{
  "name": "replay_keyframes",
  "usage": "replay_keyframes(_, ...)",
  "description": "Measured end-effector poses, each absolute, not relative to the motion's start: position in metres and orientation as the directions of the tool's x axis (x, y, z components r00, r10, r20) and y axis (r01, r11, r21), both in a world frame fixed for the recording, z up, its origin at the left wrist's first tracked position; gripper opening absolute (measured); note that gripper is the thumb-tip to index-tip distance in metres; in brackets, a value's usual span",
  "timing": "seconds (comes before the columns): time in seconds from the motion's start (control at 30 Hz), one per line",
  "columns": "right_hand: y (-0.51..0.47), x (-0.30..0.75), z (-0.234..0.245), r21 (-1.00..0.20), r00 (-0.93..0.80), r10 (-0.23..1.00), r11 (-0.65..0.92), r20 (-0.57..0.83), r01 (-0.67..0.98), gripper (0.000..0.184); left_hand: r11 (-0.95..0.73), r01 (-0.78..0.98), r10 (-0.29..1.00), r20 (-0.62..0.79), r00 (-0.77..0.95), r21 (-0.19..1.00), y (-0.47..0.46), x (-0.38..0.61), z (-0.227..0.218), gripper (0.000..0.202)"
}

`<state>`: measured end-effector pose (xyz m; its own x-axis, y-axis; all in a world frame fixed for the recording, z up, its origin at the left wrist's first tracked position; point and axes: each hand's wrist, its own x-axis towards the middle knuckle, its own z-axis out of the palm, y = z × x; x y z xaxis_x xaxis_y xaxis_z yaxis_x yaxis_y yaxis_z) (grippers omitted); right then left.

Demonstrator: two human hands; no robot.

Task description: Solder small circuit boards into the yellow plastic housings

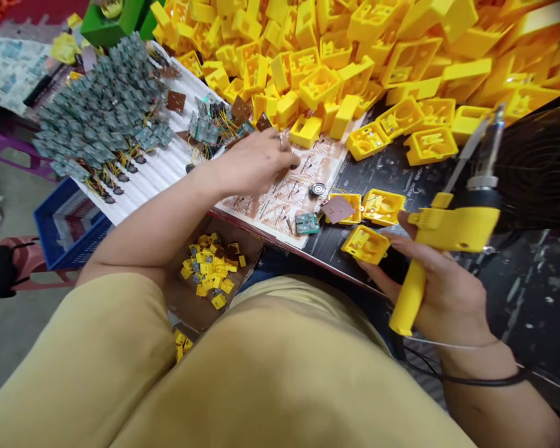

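My right hand (443, 292) grips a yellow-handled soldering iron (448, 230), its metal shaft pointing up and away. Its fingertips lie beside a yellow plastic housing (364, 244). Two more housings (382, 207) sit just beyond, and a brown square card (338, 209) rests on the left one. My left hand (256, 163) has its fingers down on a printed paper sheet (284, 199), with a small round speaker (317, 189) and a green circuit board (307, 224) nearby. I cannot tell whether those fingers hold anything small.
A heap of yellow housings (317, 56) fills the far side. Rows of wired grey modules (98, 106) lie on white sheeting at left. Below my left arm is a cardboard tray of small yellow parts (208, 270). A blue crate (68, 224) stands on the floor, and a black coil (536, 162) lies at right.
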<state>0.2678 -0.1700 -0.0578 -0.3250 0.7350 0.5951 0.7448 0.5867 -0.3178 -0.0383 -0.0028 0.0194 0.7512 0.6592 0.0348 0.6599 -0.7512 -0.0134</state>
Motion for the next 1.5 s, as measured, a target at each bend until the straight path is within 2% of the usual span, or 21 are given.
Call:
replay_keyframes(0.1,-0.161,0.262,-0.06,-0.33,-0.311,0.737,0.582,0.6,0.743,0.087,-0.776,0.625,0.631,-0.15,0.761,-0.088,-0.003,-0.04,0.009,0.031)
replay_keyframes(0.2,-0.162,0.262,-0.059,-0.352,-0.299,0.75,0.572,0.589,0.741,0.085,-0.714,0.7,0.699,-0.072,0.711,-0.021,-0.006,-0.031,0.005,0.017)
replay_keyframes(0.3,-0.168,0.264,-0.056,-0.378,-0.285,0.759,0.567,0.586,0.732,0.08,-0.673,0.729,0.732,-0.032,0.681,0.122,-0.004,-0.031,0.008,0.015)
replay_keyframes(0.43,-0.172,0.265,-0.051,-0.404,-0.27,0.753,0.576,0.6,0.711,0.075,-0.582,0.704,0.773,0.008,0.635,0.407,-0.011,-0.04,0.015,0.016)
replay_keyframes(0.53,-0.17,0.26,-0.049,-0.415,-0.269,0.75,0.584,0.605,0.698,0.069,-0.468,0.668,0.824,0.012,0.567,0.578,-0.022,-0.042,0.014,0.013)
replay_keyframes(0.63,-0.166,0.25,-0.052,-0.397,-0.288,0.741,0.596,0.606,0.698,0.067,-0.329,0.637,0.863,-0.052,0.502,0.697,-0.028,-0.04,0.009,0.012)
replay_keyframes(0.77,-0.16,0.24,-0.053,-0.347,-0.301,0.709,0.614,0.638,0.709,0.068,-0.201,0.598,0.89,-0.112,0.443,0.776,-0.03,-0.035,0.005,0.005)
replay_keyframes(0.9,-0.16,0.236,-0.05,-0.314,-0.292,0.695,0.604,0.657,0.732,0.062,-0.235,0.601,0.895,-0.071,0.44,0.764,-0.034,-0.032,0.005,0.021)
replay_keyframes(1.07,-0.164,0.235,-0.046,-0.305,-0.276,0.706,0.578,0.653,0.757,0.057,-0.392,0.621,0.863,0.037,0.504,0.679,-0.038,-0.034,0.003,0.019)
replay_keyframes(1.23,-0.164,0.235,-0.043,-0.281,-0.271,0.703,0.563,0.658,0.777,0.055,-0.65,0.667,0.758,0.256,0.6,0.363,-0.051,-0.029,0.006,0.016)
replay_keyframes(1.3,-0.162,0.235,-0.044,-0.28,-0.271,0.707,0.558,0.654,0.781,0.052,-0.722,0.633,0.691,0.312,0.652,0.278,-0.059,-0.02,0.006,0.016)
replay_keyframes(1.4,-0.162,0.237,-0.043,-0.306,-0.267,0.717,0.561,0.644,0.769,0.05,-0.802,0.521,0.595,0.3,0.746,0.293,-0.07,-0.003,-0.001,0.02)
replay_keyframes(1.5,-0.17,0.246,-0.037,-0.365,-0.226,0.743,0.54,0.629,0.758,0.051,-0.803,0.509,0.587,0.267,0.765,0.309,-0.074,0.009,-0.01,0.023)
